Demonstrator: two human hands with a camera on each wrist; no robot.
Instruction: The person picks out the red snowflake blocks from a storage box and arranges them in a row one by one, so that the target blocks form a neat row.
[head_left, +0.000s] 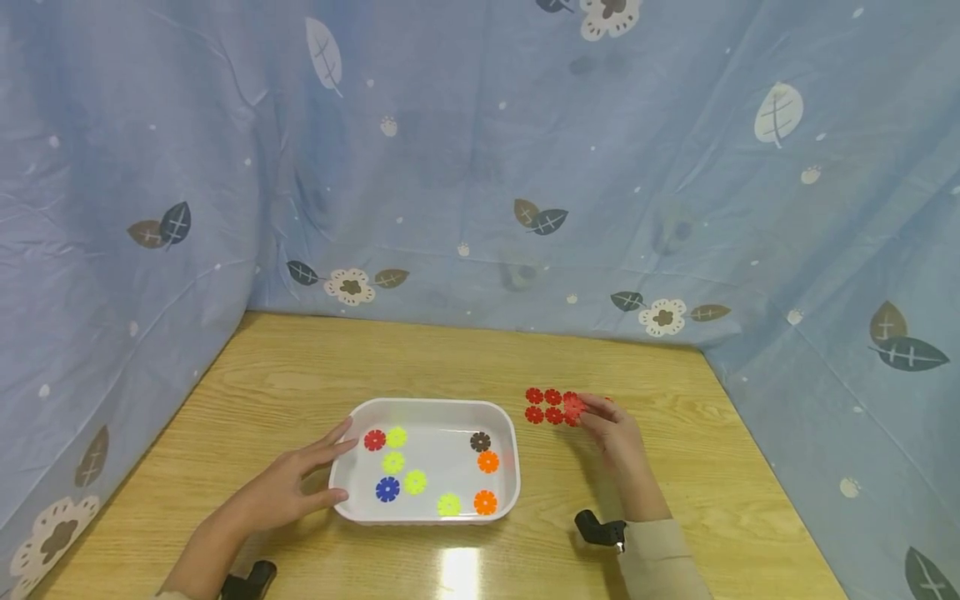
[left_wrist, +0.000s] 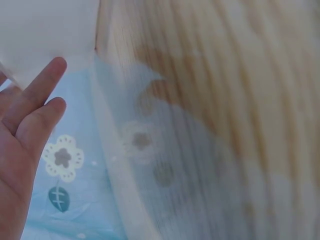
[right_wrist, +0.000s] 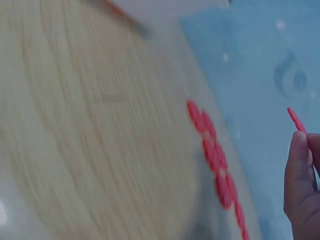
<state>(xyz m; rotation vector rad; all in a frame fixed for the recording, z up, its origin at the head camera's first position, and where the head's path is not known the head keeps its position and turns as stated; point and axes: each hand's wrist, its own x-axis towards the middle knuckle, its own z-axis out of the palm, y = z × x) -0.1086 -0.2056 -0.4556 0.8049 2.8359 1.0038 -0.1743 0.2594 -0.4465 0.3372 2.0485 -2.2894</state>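
A white tray point(head_left: 427, 410) holds several notched plastic discs, and my left hand point(head_left: 288, 492) touches its left rim with spread, mostly straight fingers. In the left wrist view, those fingers point(left_wrist: 42, 87) lie against the pale tray wall point(left_wrist: 45, 35). My right hand point(head_left: 618, 442) pinches a red notched disc point(right_wrist: 295, 119) between thumb and fingertips, above the table. Below it, red discs point(head_left: 552, 415) lie in two rows to the right of the tray; the hand hides part of these rows.
In the tray are a red disc point(head_left: 375, 440), a blue disc point(head_left: 387, 489), a brown disc point(head_left: 480, 442), two orange discs point(head_left: 486, 502) and several yellow-green discs point(head_left: 415, 482). A blue patterned curtain point(head_left: 465, 167) surrounds the wooden table point(head_left: 420, 350) at the back and sides.
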